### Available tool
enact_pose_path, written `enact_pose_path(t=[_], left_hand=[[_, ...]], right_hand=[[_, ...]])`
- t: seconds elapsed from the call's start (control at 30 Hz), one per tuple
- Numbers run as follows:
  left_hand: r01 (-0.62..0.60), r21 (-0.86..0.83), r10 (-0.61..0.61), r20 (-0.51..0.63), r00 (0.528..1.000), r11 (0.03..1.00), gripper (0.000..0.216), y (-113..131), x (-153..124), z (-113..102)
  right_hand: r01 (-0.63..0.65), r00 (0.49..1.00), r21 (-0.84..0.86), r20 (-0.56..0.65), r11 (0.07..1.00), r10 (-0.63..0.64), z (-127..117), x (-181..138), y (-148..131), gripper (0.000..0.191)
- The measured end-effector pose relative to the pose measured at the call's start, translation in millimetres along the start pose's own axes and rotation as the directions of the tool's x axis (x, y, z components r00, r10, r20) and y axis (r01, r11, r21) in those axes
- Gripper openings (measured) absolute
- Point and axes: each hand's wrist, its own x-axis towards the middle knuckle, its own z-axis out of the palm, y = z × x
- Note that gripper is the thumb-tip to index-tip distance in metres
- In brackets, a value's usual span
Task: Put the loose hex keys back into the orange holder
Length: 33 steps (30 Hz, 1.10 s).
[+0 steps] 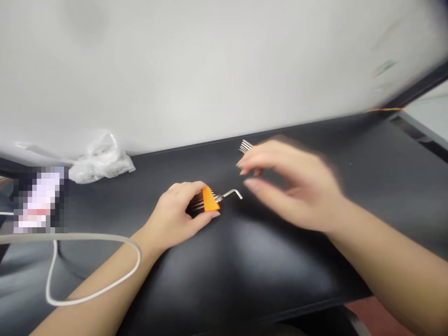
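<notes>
My left hand (182, 207) grips an orange hex key holder (210, 200) between thumb and fingers, low over the black tabletop. Several metal hex keys sit in the holder, and one bent hex key (231, 192) sticks out farther than the others on the right side. My right hand (290, 182), a little blurred, hovers to the right with thumb and fingers apart and nothing between them. Behind its fingertips lies a second group of metal hex keys (246, 146), partly hidden by the hand, with a bit of orange showing.
A crumpled clear plastic bag (101, 161) lies at the back left against the pale wall (210, 70). Beside it is a pixelated object (40, 200). A white cable (94, 236) loops in front of my left forearm. The black table (217, 270) ends at the near edge.
</notes>
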Motion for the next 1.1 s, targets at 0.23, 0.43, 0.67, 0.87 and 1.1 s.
enact_pose_path(t=[0.23,0.43,0.67,0.87,1.1], left_hand=[[-0.04,-0.055,0.041,0.017,0.999,0.998,0.045,1.6,-0.1,-3.7],[-0.007,-0.014,0.007,0.0,1.0,1.0,0.041,3.1,1.1,-3.8],[0.104,0.033,-0.104,-0.005,0.995,0.994,0.033,2.8,3.6,0.8],[0.132,0.049,-0.132,0.004,0.991,0.99,0.03,3.0,2.2,3.0],[0.16,-0.01,-0.16,0.02,0.987,0.987,0.029,2.0,3.5,1.2]], right_hand=[[0.1,0.964,0.052,0.244,0.994,-0.109,54.1,6.1,9.5,0.017],[0.133,0.98,-0.111,0.163,0.985,-0.114,48.5,4.1,9.7,0.012],[-0.069,0.993,-0.022,0.099,0.997,0.071,46.5,7.9,24.8,0.011],[-0.155,0.975,-0.022,0.154,0.988,0.157,49.4,8.8,26.5,0.012],[-0.198,0.962,0.04,0.197,0.979,0.187,52.0,7.3,31.0,0.011]])
